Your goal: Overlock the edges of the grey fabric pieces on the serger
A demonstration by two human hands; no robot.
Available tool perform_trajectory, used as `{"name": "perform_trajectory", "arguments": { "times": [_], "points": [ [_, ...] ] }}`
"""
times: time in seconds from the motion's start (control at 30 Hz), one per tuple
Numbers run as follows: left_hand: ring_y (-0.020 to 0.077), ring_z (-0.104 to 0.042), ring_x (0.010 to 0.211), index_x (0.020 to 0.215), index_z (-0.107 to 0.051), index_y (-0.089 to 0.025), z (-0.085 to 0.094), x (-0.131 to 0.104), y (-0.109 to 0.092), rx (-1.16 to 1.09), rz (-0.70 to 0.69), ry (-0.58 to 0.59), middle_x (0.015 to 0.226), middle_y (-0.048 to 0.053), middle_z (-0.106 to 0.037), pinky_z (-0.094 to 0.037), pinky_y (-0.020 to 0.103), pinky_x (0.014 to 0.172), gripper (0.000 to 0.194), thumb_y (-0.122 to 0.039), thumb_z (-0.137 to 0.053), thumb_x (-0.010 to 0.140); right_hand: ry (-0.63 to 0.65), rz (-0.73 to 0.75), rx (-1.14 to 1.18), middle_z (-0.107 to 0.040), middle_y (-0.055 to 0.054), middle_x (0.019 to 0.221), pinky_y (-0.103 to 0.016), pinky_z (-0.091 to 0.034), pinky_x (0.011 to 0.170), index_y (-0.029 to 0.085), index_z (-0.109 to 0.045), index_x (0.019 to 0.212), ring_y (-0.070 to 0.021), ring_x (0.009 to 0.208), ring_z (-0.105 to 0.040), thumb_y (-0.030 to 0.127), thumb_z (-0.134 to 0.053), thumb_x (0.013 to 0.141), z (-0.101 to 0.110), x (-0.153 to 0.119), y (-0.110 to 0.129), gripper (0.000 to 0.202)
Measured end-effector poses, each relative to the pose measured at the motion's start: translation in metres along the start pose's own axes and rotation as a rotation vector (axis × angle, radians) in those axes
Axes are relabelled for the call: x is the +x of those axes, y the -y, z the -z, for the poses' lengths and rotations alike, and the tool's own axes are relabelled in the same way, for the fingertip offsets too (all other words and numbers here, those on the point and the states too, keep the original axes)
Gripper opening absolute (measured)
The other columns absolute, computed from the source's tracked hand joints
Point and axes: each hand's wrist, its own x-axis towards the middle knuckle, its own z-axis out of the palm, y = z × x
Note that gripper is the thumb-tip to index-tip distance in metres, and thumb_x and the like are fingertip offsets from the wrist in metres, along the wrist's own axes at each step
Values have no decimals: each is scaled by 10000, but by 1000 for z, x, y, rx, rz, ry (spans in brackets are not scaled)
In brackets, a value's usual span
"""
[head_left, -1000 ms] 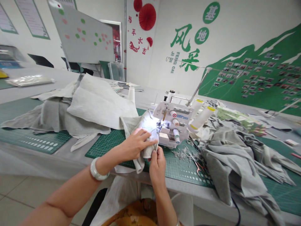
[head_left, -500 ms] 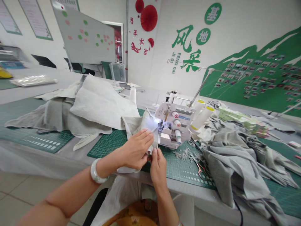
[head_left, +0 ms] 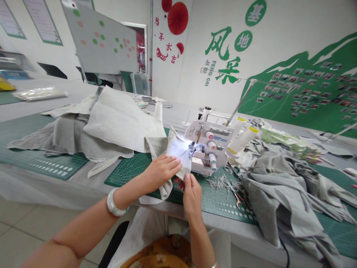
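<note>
A white serger sewing machine [head_left: 209, 145] stands on the green cutting mat, its lamp shining on a light grey-white cloth [head_left: 178, 150] whose right edge lies at the needle area. My left hand [head_left: 164, 169], with a pale bangle at the wrist, rests on this cloth, palm down and fingers stretched out. Closer to me, my right hand [head_left: 192, 190] pinches the cloth's near corner between thumb and fingers, just below the machine's front left side. Part of the cloth hangs folded under my left hand near the table edge.
Large white and grey cloths [head_left: 119, 115] lie to the left. At the right are a heap of grey fabric [head_left: 279, 186], scissors [head_left: 238, 199], thread scraps [head_left: 219, 183] and yellow-rimmed thread cones [head_left: 242, 139]. A clear plastic packet [head_left: 40, 93] is at the far left.
My right hand has moved slightly right with the cloth corner. My left hand has shifted a little left, and the cloth between them lies flatter, showing more of its surface.
</note>
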Motion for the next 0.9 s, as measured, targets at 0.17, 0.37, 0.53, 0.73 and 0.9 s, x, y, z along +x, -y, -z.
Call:
{"name": "perform_trajectory", "arguments": {
  "times": [0.17, 0.37, 0.53, 0.73, 0.9],
  "points": [
    [223, -522, 1049, 1222, -534, -139, -1, 4, 2, 29, 19, 61, 1246, 92, -599, -402, 340, 857, 271, -213, -432, 981, 33, -10, 70, -633, -4, 610, -261, -385, 572, 190, -582, 672, -140, 544, -518, 538, -380, 941, -2, 5, 3, 484],
    [205, -489, 982, 1347, -448, -231, -5, 14, 3, 50, -4, 115, 1377, 50, -512, -378, 337, 839, 362, -224, -421, 986, 29, -48, 212, -675, -25, 629, -248, -396, 517, 179, -576, 665, -124, 501, -517, 561, -455, 908, -1, 11, 3, 469],
    [211, -476, 989, 1366, -433, -248, -7, 16, 7, 52, -22, 119, 1346, 54, -525, -369, 339, 865, 386, -215, -419, 982, 22, -77, 282, -664, -28, 585, -236, -392, 484, 175, -576, 637, -114, 468, -498, 569, -502, 883, 0, 15, 4, 471],
    [216, -483, 949, 1383, -412, -312, -5, 16, 12, 67, -29, 144, 1256, 75, -547, -374, 349, 841, 421, -219, -425, 972, 43, -45, 236, -660, -20, 598, -236, -406, 508, 180, -576, 643, -115, 485, -510, 560, -477, 902, 5, 18, 3, 471],
    [222, -478, 959, 1400, -387, -351, -6, 16, 14, 60, -18, 145, 1222, 85, -540, -366, 358, 862, 462, -213, -432, 962, 37, 6, 154, -656, -8, 622, -241, -420, 538, 187, -566, 661, -117, 507, -517, 534, -460, 923, 9, 14, 5, 448]
  ]
}}
